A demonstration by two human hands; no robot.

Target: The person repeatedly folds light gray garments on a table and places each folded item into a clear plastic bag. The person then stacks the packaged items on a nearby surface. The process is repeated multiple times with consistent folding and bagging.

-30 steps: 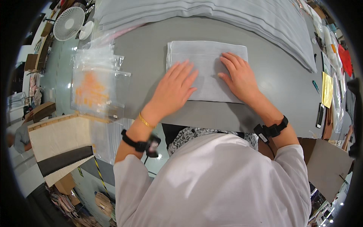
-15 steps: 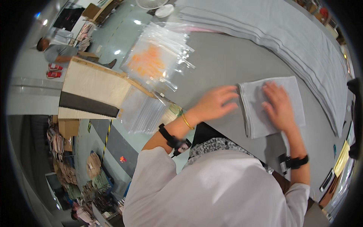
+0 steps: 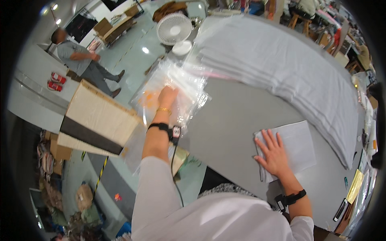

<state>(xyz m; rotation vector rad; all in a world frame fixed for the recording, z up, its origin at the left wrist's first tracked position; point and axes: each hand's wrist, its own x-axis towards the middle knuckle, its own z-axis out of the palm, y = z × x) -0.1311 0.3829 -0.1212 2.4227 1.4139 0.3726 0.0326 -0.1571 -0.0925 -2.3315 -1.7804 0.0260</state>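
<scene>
Clear plastic bags (image 3: pixel 177 86) lie stacked at the worktop's (image 3: pixel 229 120) far left edge under the left hand (image 3: pixel 167 96), fingers flat on top, while the right hand (image 3: pixel 273 154) presses spread on the folded white cloth (image 3: pixel 297 142).

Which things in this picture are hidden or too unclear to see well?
- Head view: the left hand rests on the clear plastic bags; the orange contents are blurred.
- Folded white cloth: the right hand covers its near corner.
- Stack of grey cloths: the far end is cut by the rim.
</scene>
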